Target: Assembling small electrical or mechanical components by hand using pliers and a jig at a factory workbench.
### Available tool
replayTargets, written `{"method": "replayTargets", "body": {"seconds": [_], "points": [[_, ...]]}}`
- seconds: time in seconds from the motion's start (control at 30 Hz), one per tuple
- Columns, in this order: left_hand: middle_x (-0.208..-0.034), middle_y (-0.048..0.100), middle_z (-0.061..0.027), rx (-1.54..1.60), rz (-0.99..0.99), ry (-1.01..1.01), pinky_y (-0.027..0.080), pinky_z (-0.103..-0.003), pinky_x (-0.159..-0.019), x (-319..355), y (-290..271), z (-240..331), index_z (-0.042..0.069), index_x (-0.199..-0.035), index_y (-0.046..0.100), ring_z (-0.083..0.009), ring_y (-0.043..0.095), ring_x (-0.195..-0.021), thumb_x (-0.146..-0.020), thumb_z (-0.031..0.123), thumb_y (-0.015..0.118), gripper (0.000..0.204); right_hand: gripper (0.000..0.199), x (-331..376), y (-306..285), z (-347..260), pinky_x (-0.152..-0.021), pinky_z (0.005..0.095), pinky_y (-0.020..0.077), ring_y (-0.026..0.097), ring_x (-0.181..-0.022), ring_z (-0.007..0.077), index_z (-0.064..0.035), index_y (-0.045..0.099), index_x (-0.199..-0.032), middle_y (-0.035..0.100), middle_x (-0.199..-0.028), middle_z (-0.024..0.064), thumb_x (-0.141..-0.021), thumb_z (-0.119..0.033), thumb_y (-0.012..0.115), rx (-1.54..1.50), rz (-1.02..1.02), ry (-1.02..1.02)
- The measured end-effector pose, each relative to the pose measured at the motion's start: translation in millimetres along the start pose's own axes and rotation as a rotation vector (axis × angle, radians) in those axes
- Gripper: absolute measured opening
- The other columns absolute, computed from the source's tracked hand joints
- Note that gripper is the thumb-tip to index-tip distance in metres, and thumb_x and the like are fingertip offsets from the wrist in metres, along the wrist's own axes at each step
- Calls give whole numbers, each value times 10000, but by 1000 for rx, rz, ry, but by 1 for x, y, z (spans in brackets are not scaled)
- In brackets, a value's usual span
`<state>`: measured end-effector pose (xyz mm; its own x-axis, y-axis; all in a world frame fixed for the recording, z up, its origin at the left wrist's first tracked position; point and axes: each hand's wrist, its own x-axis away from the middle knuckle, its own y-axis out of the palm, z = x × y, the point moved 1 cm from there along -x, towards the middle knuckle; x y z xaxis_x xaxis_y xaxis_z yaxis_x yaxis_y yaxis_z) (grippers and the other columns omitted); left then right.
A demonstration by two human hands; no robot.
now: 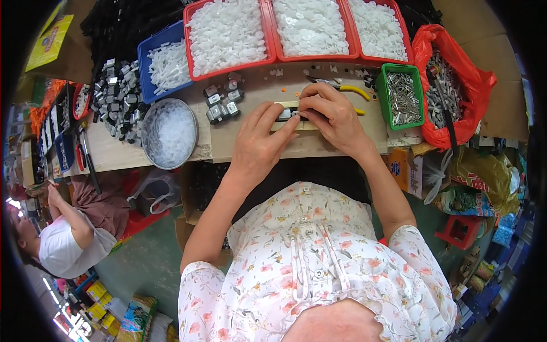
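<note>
pressing together at the middle of the desk [319,149], both hands meet over a small grey-and-white part [288,114] that sits on a pale strip-shaped jig [279,125]; this looks like an assembly step, with a piece being seated into the part. from the head view, the left hand [259,142] lies flat with its fingertips [292,122] steadying the part's near side, while the right hand [330,114] is curled over it, thumb and forefinger pinched on something too small to make out. a cluster of similar finished-looking parts [222,102] lies just beside the jig on the left, and a bigger heap of them [117,100] lies farther left. red trays [272,52] of white plastic pieces line the far edge, next to a blue tray [147,77], a round metal bowl [169,134] and a green bin of metal pins [403,94]. yellow-handled pliers [347,88] lie behind the right hand. the next move likely calls for steady downward pressure with the part kept square on the jig.
</note>
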<state>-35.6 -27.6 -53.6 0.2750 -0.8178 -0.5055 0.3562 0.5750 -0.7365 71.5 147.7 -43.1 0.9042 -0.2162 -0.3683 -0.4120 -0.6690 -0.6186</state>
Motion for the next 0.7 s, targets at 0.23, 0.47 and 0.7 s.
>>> {"method": "replayTargets", "body": {"seconds": [0.23, 0.47, 0.7], "points": [[-1144, 610, -105, -101, -46, 57, 464, -427, -862, -9, -3, 0, 103, -1122, 678, -303, 578, -1124, -777, 179, 782, 369, 126, 0, -2, -2, -763, 353, 521, 639, -913, 278, 9, 639, -958, 614, -1042, 123, -844, 32, 689, -4, -19, 70], [-1106, 622, -116, -143, -116, 37, 459, -424, -826, -16, -13, 9, 100, -1069, 706, -299, 601, -1064, -801, 194, 777, 293, 133, 20, -71, -9, -806, 341, 519, 668, -934, 268, -3, 678, -979, 649, -1016, 126, -848, 4, 706, 259, 263, 96], [-1021, 638, -122, 30, -72, 1, 485, -423, -788, -61, -19, -3, 47, -965, 714, -321, 612, -951, -823, 189, 763, 207, 127, 71, -133, 36, -767, 398, 497, 644, -892, 335, 19, 679, -1001, 625, -973, 156, -900, -57, 669, 688, 284, 375]]}}
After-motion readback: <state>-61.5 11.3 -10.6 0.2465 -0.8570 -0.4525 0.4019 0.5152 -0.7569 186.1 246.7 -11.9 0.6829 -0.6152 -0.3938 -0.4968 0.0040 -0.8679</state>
